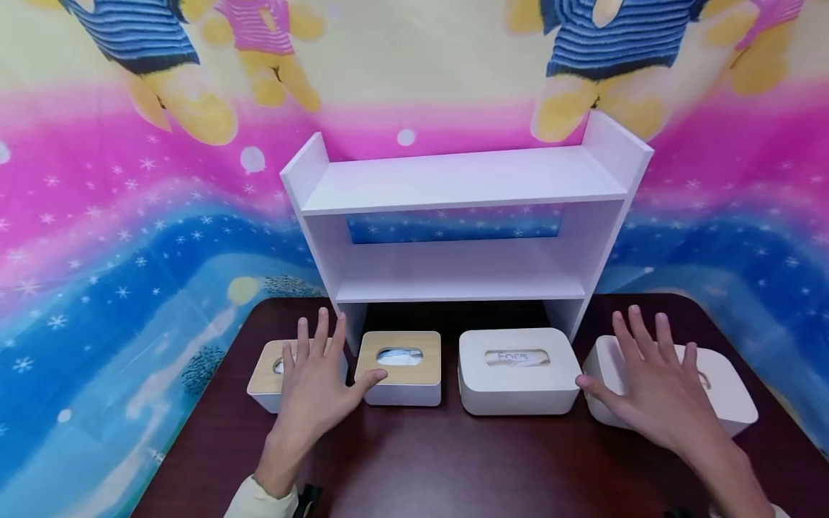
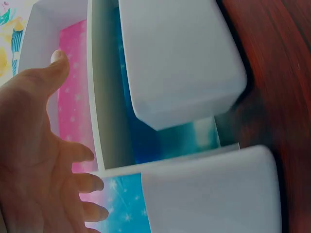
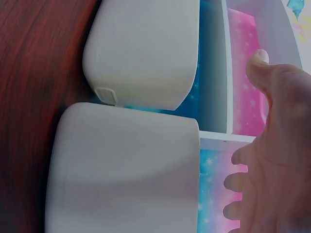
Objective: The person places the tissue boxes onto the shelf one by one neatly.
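Note:
My left hand (image 1: 316, 388), fingers spread, hovers over the leftmost tissue box (image 1: 265, 378), which has a wood-look lid, and holds nothing. Its thumb overlaps the corner of a second wood-lidded tissue box (image 1: 401, 394) in the head view. On the other side, my right hand (image 1: 663, 392) is spread above the far-right white tissue box (image 1: 732, 392), its palm empty. That thumb reaches the edge of a larger white tissue box (image 1: 518, 399), whose slot shows a packet with lettering. Both wrist views show the thumb and fingers extended above the boxes' plain sides.
A white two-tier shelf (image 1: 453, 270) stands behind the boxes at the back of the dark red-brown table (image 1: 479, 460). Behind it hangs a colourful cloth (image 1: 129, 216) with bears and snowflakes. The four-sided row of boxes lines the shelf's front.

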Demonstrator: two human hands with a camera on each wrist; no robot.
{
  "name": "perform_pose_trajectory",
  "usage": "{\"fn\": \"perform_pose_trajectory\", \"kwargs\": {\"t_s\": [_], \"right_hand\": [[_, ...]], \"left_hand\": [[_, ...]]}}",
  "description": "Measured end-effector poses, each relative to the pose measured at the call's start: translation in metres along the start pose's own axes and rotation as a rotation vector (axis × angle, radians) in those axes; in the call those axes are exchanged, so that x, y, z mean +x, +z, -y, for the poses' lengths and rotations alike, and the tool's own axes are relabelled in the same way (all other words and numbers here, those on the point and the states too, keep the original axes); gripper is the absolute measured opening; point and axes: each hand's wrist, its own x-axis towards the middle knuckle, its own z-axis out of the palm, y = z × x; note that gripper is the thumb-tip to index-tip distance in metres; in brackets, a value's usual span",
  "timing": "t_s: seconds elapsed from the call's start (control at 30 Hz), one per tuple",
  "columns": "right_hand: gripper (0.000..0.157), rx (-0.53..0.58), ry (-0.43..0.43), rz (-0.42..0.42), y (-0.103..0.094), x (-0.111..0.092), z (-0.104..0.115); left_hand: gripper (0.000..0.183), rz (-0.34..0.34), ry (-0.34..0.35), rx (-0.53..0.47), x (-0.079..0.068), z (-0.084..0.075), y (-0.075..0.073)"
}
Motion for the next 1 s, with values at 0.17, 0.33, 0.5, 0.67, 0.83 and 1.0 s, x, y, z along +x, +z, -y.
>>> {"fn": "perform_pose_trajectory", "kwargs": {"t_s": [0.17,0.33,0.5,0.67,0.83,1.0], "right_hand": [[0.116,0.029,-0.019,0.016,0.001,0.002,0.007],[0.116,0.047,-0.043,0.021,0.002,0.000,0.012],[0.115,0.084,-0.073,0.020,0.003,-0.003,0.017],[0.112,0.160,-0.097,0.022,0.003,-0.008,0.019],[0.113,0.208,-0.114,0.012,0.003,-0.009,0.022],[0.116,0.238,-0.118,0.012,0.002,-0.012,0.027]], "left_hand": [[0.117,-0.006,0.024,-0.008,-0.002,-0.010,0.004],[0.117,-0.002,0.055,-0.010,-0.003,-0.023,0.009],[0.115,-0.008,0.113,-0.050,-0.005,-0.042,0.014],[0.112,-0.005,0.161,-0.145,-0.009,-0.064,0.019],[0.108,0.007,0.191,-0.248,-0.013,-0.081,0.024],[0.107,0.045,0.219,-0.336,-0.016,-0.098,0.027]]}}
